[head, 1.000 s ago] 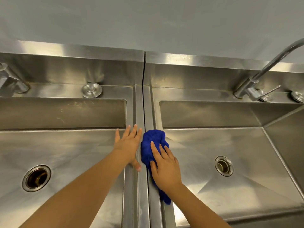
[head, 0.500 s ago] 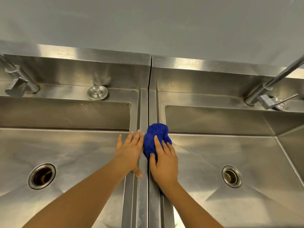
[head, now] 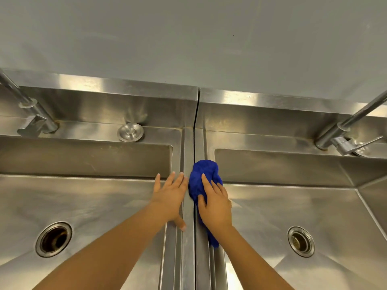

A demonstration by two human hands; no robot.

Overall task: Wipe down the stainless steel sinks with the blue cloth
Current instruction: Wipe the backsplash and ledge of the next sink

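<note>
We see the left sink and the right sink, both stainless steel, side by side w/ a thin dark seam between their rims. The blue cloth lies bunched on the inner rim of the right sink, just right of the seam. One end of it comes out under the wrist, toward us. The right hand lies on top of the cloth, fingers straight and close together, thumb also on the cloth: it presses it and is not wrapped round it. The left hand rests flat on the inner rim of the left sink, fingers straight and a bit spread, holding nothing. The 2 hands are just beside each other, seam between them. Each basin has a round drain in its floor: left drain, right drain. At the back stand the left faucet and the right faucet. A round metal cap sits on the left sink's back ledge.
</note>
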